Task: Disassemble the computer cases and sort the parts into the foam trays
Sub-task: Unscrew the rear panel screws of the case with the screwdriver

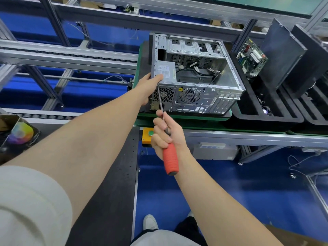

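Note:
An open grey computer case (pixel 209 96) lies on a green pallet (pixel 182 119), its rear panel facing me. A power supply (pixel 165 71) sits in its near left corner, with loose cables behind it. My left hand (pixel 148 86) grips the case's left rear corner, thumb on the power supply's top. My right hand (pixel 166 134) holds a red-handled screwdriver (pixel 170 157); its shaft runs up to the rear panel's top left corner, beside my left thumb. A black foam tray (pixel 255 110) stands to the right, with a green motherboard (pixel 252 57) upright in it.
Black panels (pixel 284 52) lean in the foam trays at the right. A yellow box with a green button (pixel 149 137) is fixed under the conveyor rail. Aluminium frame rails run at the left and rear. A box with a shiny disc (pixel 19 134) is at the far left.

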Motion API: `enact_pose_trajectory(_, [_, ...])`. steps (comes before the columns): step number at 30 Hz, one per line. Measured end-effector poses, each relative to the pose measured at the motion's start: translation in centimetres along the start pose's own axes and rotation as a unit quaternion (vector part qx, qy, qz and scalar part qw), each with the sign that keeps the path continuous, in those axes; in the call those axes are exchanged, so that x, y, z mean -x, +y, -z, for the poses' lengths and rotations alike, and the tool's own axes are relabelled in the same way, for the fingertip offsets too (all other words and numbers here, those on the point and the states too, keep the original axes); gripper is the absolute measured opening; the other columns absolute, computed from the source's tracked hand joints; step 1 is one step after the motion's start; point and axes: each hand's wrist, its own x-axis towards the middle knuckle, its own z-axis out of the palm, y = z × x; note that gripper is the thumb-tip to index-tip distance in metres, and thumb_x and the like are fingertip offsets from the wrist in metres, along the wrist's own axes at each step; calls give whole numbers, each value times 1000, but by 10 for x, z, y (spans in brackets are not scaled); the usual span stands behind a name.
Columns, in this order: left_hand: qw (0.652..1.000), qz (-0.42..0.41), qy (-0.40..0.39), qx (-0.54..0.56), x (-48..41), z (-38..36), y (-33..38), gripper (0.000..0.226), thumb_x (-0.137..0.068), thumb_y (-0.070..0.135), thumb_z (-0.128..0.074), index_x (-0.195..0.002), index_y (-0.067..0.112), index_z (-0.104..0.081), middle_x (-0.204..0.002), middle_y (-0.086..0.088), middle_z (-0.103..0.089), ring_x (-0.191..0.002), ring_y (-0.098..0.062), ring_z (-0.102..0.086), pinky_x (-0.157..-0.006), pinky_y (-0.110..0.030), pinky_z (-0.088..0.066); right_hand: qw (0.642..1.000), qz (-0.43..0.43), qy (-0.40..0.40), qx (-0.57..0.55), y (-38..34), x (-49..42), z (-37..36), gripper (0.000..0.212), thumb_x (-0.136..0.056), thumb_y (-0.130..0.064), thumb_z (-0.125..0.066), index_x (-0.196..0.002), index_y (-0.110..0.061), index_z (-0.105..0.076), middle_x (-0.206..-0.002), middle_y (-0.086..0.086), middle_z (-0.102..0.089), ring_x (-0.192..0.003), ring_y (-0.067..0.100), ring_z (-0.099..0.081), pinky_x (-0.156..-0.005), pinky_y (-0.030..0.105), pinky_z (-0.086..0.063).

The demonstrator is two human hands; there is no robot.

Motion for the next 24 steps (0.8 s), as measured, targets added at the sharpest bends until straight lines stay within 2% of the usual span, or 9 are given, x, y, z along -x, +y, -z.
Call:
enact_pose_trajectory(2, [1000, -1, 0, 5, 0, -1, -1, 82, -87, 54, -68, -159, 33, -34, -156, 0, -48, -136, -29, -50, -116, -59, -37, 984, 44, 78, 153, 2, -2, -7, 20, -110, -23, -44, -95, -13, -54, -54, 0, -43, -28, 11, -32, -29, 19, -30])
enact_pose_trajectory(4, [1000, -3, 1, 7, 1, -2, -1, 82, -88, 53, -68, -159, 33, -33, -156, 1, -47, -136, -28, -49, -116, -58, -36, 914, 84, 153, 367, 4, -6, -10, 17, -108, -21, -42, -98, -10, -50, -58, 4, -46, -32, 18, -39, -34, 25, -40])
enact_pose_trajectory(5, [1000, -3, 3, 7, 2, -2, -1, 81, -89, 53, -67, -159, 33, -33, -156, 1, -47, -137, -28, -48, -117, -59, -35, 832, 111, 186, 511, 6, -7, -10, 18, -109, -22, -41, -101, -9, -48, -65, 7, -51, -38, 21, -47, -37, 31, -46])
enact_pose_trajectory(7, [1000, -3, 5, 7, 3, -3, 0, 81, -90, 53, -67, -159, 32, -32, -156, 1, -47, -136, -27, -49, -117, -58, -34, 598, 159, 231, 751, 7, -7, -1, 19, -113, -26, -38, -107, -9, -46, -79, 11, -55, -61, 29, -61, -52, 47, -58])
enact_pose_trajectory(8, [1000, -3, 5, 7, 3, -3, 0, 80, -90, 52, -67, -159, 32, -33, -155, 1, -49, -135, -27, -50, -117, -58, -34, 510, 167, 241, 809, 7, -8, 3, 17, -114, -27, -37, -110, -12, -44, -80, 10, -53, -70, 31, -61, -61, 52, -59])
enact_pose_trajectory(10, [1000, 0, 4, 9, 3, -4, -1, 80, -89, 52, -67, -159, 32, -34, -153, -1, -51, -133, -28, -51, -116, -57, -36, 471, 194, 245, 825, 8, -5, 8, 16, -114, -30, -35, -108, -17, -41, -79, 8, -52, -73, 32, -60, -65, 50, -57])
enact_pose_trajectory(13, [1000, 0, 3, 9, 4, -4, 0, 79, -90, 51, -66, -159, 32, -34, -152, -1, -51, -134, -28, -51, -116, -57, -37, 580, 197, 241, 753, -1, -6, 10, 34, -112, -33, -38, -94, -7, -50, -78, 11, -59, -68, 36, -65, -61, 50, -59])
enact_pose_trajectory(18, [1000, 3, -4, 14, 3, -2, 1, 78, -90, 50, -66, -159, 32, -34, -151, -2, -53, -132, -29, -54, -114, -58, -40, 906, 14, 192, 376, -5, 4, -2, 26, -98, -24, -45, -77, -13, -56, -61, 4, -52, -38, 17, -45, -42, 25, -44])
enact_pose_trajectory(24, [1000, 5, -4, 15, 3, -2, 0, 77, -89, 51, -67, -157, 33, -36, -150, -1, -54, -132, -29, -54, -114, -58, -39, 988, -36, 10, 153, -4, 12, 12, 25, -112, -34, -42, -97, -19, -54, -81, 2, -62, -51, 11, -54, -48, 27, -56])
